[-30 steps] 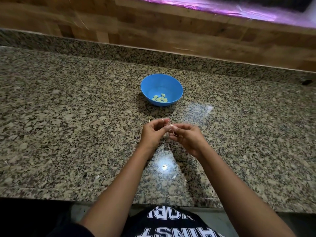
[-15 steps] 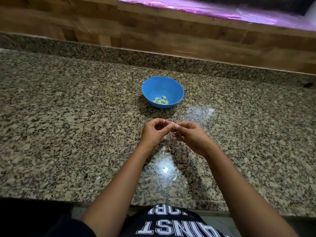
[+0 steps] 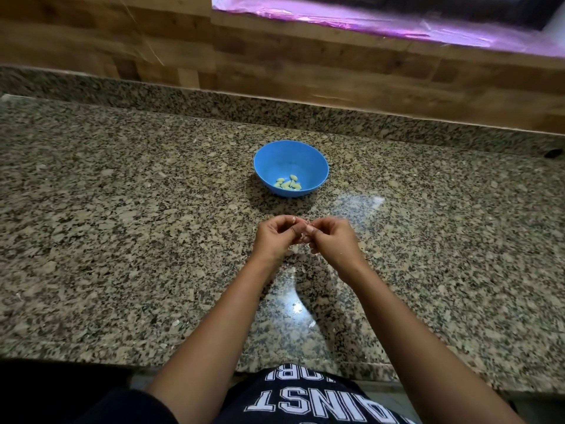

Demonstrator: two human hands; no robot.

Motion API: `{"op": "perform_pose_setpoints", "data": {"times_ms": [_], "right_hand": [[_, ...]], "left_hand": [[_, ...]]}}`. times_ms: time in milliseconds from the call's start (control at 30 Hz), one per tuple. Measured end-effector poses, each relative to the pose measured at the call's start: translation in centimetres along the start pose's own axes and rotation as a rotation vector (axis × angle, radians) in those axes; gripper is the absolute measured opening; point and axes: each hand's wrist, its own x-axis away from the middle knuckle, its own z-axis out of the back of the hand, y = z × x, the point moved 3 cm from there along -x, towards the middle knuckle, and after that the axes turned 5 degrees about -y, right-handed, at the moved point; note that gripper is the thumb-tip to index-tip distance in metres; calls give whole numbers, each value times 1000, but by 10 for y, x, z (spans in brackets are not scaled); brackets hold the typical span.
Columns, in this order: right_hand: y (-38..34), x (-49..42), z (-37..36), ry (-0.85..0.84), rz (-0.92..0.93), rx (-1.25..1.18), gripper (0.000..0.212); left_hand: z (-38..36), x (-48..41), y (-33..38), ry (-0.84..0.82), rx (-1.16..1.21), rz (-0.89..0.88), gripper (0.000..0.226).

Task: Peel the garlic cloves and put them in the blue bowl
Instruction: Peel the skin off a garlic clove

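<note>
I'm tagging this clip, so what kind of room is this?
Probably a home kitchen: a speckled stone counter against a wood-look wall, a blue bowl holding peeled garlic cloves, and the left hand and right hand pinching another clove between them.

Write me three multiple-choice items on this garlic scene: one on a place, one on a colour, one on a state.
1. Where does the blue bowl stand?
A. on the counter, beyond both hands
B. in the person's lap
C. at the counter's near edge

2. What colour are the peeled cloves in it?
A. red
B. pale yellow-green
C. black

3. How are the left hand and right hand?
A. flat on the counter
B. one inside the bowl
C. fingers curled, tips meeting on a garlic clove

Key: 1 A, the bowl sits farther back than the hands; 2 B, they show pale against the blue; 3 C, both hands pinch together above the counter.
</note>
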Motion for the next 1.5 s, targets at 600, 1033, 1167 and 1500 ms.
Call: {"op": "perform_pose_setpoints", "data": {"times_ms": [600, 1033, 1167, 1500], "right_hand": [[14, -8, -8, -51, -170, -184, 17], [25, -16, 3, -81, -401, -720, 2], [24, -19, -3, -93, -366, -752, 10], [23, -21, -5, -113, -350, -786, 18]], "left_hand": [[3, -7, -18, 97, 11, 143, 6], [21, -18, -11, 176, -177, 91, 7], [7, -18, -13, 107, -231, 61, 11], [4, -13, -13, 5, 151, 151, 10]]}}
